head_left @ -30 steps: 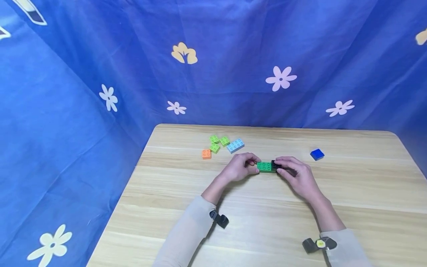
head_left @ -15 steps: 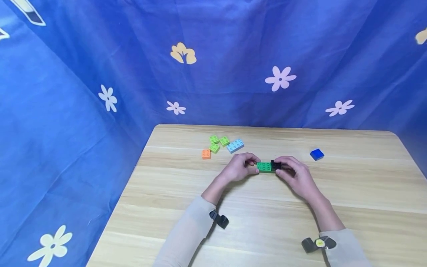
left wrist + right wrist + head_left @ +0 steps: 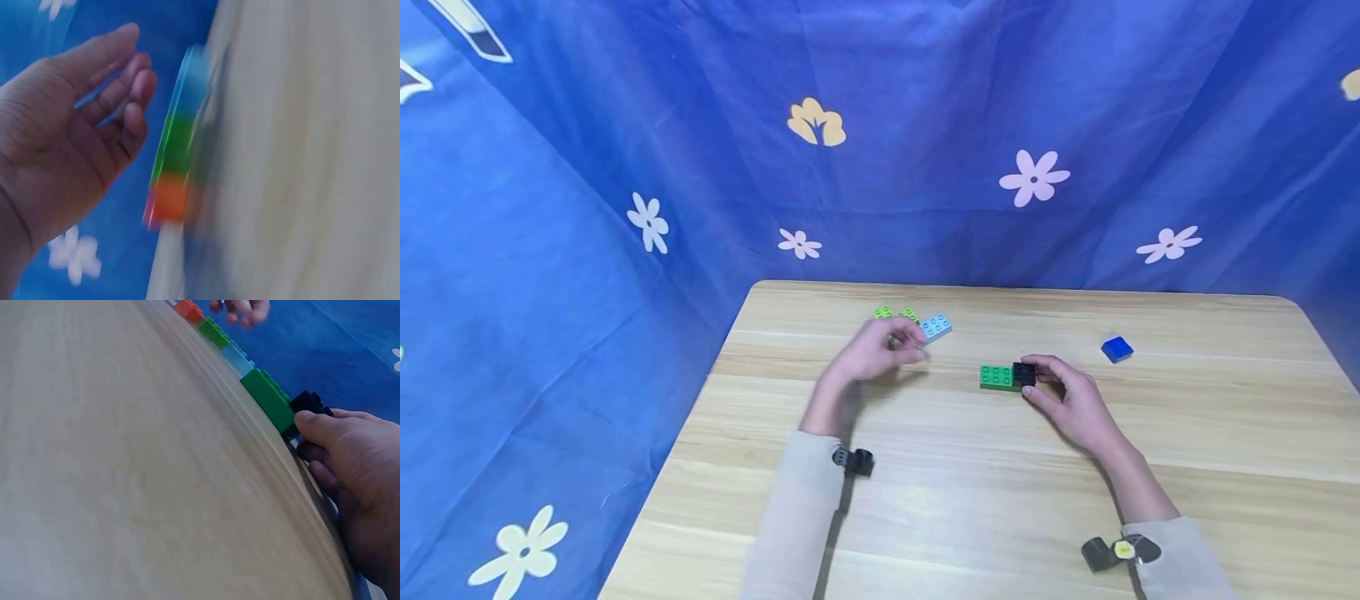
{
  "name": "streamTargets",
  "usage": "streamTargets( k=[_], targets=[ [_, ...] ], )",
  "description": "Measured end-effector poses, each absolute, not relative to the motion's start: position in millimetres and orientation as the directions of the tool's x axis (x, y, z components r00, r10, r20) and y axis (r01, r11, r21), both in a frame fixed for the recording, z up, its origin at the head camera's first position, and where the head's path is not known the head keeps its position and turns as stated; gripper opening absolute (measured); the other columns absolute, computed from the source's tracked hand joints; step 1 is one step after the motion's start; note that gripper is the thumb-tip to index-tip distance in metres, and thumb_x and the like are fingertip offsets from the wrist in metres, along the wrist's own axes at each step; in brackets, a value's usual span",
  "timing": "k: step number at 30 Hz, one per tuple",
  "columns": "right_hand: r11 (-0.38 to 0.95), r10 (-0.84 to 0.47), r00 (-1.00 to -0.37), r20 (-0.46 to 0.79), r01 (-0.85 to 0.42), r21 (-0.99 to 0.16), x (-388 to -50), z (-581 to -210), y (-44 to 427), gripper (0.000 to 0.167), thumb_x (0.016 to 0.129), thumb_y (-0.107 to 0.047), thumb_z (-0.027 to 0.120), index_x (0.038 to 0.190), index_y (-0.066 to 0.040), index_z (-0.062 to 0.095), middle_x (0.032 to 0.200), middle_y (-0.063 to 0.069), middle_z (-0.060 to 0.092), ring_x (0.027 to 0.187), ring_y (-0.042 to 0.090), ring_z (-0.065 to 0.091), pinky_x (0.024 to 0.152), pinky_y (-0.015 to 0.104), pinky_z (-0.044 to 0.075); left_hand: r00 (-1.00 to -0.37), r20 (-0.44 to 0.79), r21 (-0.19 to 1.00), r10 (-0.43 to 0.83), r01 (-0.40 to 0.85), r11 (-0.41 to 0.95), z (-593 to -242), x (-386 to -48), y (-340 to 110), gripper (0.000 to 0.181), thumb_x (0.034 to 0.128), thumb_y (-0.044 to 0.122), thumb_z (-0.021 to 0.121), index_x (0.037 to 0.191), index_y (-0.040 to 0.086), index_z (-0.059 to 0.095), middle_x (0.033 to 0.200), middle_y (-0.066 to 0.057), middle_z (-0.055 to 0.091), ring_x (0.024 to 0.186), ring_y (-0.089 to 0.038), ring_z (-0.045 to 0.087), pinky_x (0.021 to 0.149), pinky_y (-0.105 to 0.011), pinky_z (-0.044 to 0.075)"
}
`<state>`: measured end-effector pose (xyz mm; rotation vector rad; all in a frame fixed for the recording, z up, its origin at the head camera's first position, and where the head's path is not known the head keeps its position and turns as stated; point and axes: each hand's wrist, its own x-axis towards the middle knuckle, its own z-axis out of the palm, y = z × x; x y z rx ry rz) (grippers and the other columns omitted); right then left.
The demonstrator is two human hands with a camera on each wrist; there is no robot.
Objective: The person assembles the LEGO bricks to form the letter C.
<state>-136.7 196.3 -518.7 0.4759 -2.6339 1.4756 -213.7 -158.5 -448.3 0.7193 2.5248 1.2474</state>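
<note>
With thumb and fingers my right hand (image 3: 1067, 400) holds a black brick (image 3: 1023, 375) by its right end. That black brick sits against the right end of a longer green brick (image 3: 996, 377); the right wrist view shows the black brick (image 3: 308, 404) rising above the green brick (image 3: 269, 399). My left hand (image 3: 876, 350) hovers over the loose bricks, fingers loosely bent and nothing in them. Just beyond it are a light blue brick (image 3: 937, 327) and lime green bricks (image 3: 882, 312), partly hidden by the hand. An orange brick (image 3: 170, 199) shows in the left wrist view, blurred.
On the right of the wooden table (image 3: 970, 500) lies a dark blue brick (image 3: 1117, 349). A blue curtain (image 3: 925, 150) with flower prints hangs behind the table's back edge and along its left side.
My left hand has let go of the green brick and moved left and away to the loose bricks. The right hand stays at the black brick.
</note>
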Motion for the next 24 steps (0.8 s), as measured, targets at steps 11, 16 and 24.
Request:
streamTargets(
  k=[11,16,24],
  targets=[
    [0.467,-0.232,-0.945,0.229,-0.315,-0.826,-135.3,-517.0,196.1,0.045,0.097,-0.009,0.078,0.14,-0.009,0.064,0.133,0.011,0.071,0.116,0.025,0.069,0.1,0.008,0.048,-0.941,-0.072,0.769,0.332,0.159,0.619,-458.0,-220.0,-241.5,0.046,0.0839,0.008,0.089,0.124,0.005,0.067,0.122,-0.01,0.064,0.11,-0.029,0.061,0.101,-0.045,0.054],
    [0.461,-0.233,-0.946,0.227,-0.313,-0.83,-135.5,-517.0,196.4,0.045,0.097,-0.01,0.078,0.14,-0.008,0.064,0.131,0.011,0.072,0.115,0.023,0.07,0.1,0.009,0.049,-0.942,-0.114,0.753,0.316,0.125,0.646,-461.5,-219.9,-243.6,0.039,0.0865,0.006,0.086,0.121,0.001,0.068,0.115,-0.012,0.066,0.107,-0.028,0.062,0.1,-0.042,0.055],
    [0.449,-0.231,-0.945,0.23,-0.313,-0.836,-135.6,-518.1,195.7,0.045,0.097,-0.009,0.078,0.14,-0.01,0.065,0.131,0.01,0.072,0.115,0.023,0.07,0.1,0.009,0.049,-0.924,-0.15,0.797,0.351,0.097,0.596,-453.4,-218.0,-244.4,0.031,0.0873,0.012,0.087,0.112,0.01,0.069,0.103,-0.008,0.07,0.097,-0.024,0.066,0.085,-0.036,0.058]
  ],
)
